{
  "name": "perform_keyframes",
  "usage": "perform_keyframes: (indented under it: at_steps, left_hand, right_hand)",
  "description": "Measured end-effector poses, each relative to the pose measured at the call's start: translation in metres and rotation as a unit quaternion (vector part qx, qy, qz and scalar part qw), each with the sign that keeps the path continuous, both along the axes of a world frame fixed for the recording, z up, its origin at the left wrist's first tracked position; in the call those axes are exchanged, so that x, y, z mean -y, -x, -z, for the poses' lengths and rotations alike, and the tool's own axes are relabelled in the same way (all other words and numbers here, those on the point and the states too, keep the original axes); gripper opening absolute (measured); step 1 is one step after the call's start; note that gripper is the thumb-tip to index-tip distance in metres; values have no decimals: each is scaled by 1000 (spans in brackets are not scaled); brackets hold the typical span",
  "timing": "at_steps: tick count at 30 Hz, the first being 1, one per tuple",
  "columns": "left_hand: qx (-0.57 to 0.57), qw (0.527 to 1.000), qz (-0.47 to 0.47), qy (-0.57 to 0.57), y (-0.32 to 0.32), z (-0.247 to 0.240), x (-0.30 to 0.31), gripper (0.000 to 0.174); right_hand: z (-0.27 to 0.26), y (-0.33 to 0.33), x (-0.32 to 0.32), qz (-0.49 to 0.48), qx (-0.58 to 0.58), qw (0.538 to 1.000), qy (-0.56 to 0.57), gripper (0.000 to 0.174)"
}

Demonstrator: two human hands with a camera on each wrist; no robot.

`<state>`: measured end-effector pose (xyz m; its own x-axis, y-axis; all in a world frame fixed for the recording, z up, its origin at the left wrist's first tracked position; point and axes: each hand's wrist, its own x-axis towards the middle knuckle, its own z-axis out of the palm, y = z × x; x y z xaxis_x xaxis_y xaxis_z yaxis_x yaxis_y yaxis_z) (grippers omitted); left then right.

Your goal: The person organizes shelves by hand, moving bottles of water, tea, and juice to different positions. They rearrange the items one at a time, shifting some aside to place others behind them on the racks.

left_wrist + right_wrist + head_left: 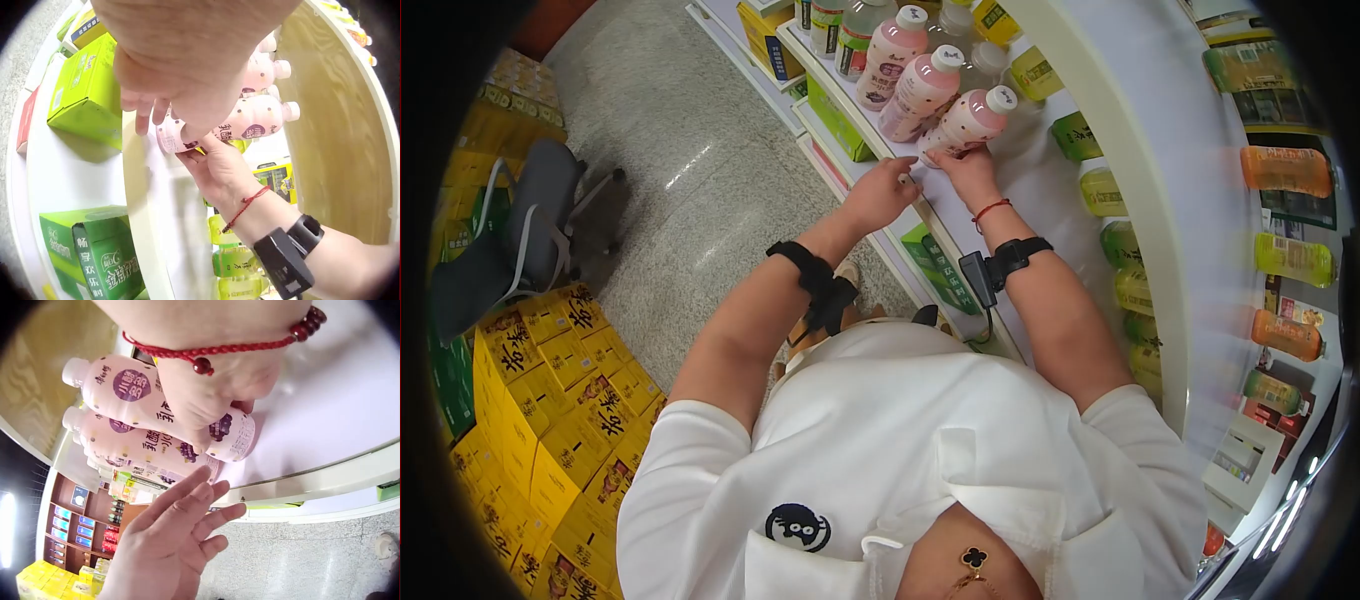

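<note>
Three pink bottles with white caps stand in a row on the white shelf. At the row's near end is one pink bottle point(971, 120) point(128, 394); my right hand point(970, 172) point(220, 170) point(219, 394) grips its lower part, thumb and fingers around it. Beside it is the middle bottle point(920, 97) point(119, 437). My left hand point(882, 194) point(181, 69) point(172, 540) is at the shelf's front edge, close to the bottle's base, its fingers loosely extended and holding nothing. Whether its fingertips touch the bottle, I cannot tell.
Clear bottles point(862, 30) stand beyond the pink ones. Green and yellow bottles point(1103, 190) line the shelf's back right. Green boxes point(940, 265) point(90, 81) sit on the lower shelf. Yellow cartons point(565, 400) and a grey chair point(540, 225) are at the left.
</note>
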<state>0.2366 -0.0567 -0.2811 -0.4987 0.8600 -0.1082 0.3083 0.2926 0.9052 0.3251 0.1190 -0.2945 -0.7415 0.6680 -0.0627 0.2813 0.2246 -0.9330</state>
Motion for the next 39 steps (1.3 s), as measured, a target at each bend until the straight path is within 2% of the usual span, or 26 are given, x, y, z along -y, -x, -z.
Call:
perform_keyframes:
  at_steps: [7, 9, 12, 17, 19, 26, 28, 31, 35, 38, 39]
  left_hand:
    - [31, 999, -6, -34, 8, 0, -15, 64]
    - [13, 999, -2, -38, 10, 5, -19, 65]
    - [20, 999, 2, -43, 12, 7, -22, 65]
    - [-20, 997, -16, -67, 11, 20, -27, 61]
    - [29, 999, -7, -43, 12, 12, -25, 62]
    - [-10, 998, -31, -47, 8, 19, -26, 61]
    - [7, 998, -35, -54, 9, 20, -27, 62]
    - [-2, 1000, -17, -23, 9, 13, -27, 64]
    - [-10, 1000, -8, 13, 0, -4, -20, 68]
    - [-54, 998, -13, 28, -19, -1, -15, 72]
    - [-102, 995, -10, 17, -25, 11, -15, 72]
  right_hand:
    - [-10, 0, -2, -31, 23, 999, 25, 58]
    - [-20, -3, 2, -60, 88, 989, -100, 57]
    - [-13, -7, -2, -59, 141, 978, -139, 55]
    - [-16, -9, -3, -64, 160, 969, -175, 52]
    - [-14, -9, -3, -62, 176, 963, -196, 50]
    - [-27, -3, 2, -57, 174, 965, -186, 49]
    - [-38, -2, 4, -74, 222, 956, -175, 52]
    - [-28, -10, -1, -90, 189, 965, -159, 58]
    - [-34, -52, 6, -38, 183, 976, -114, 61]
    - [-26, -117, -1, -47, 215, 973, -65, 63]
    - [-22, -142, -3, -61, 211, 973, -74, 58]
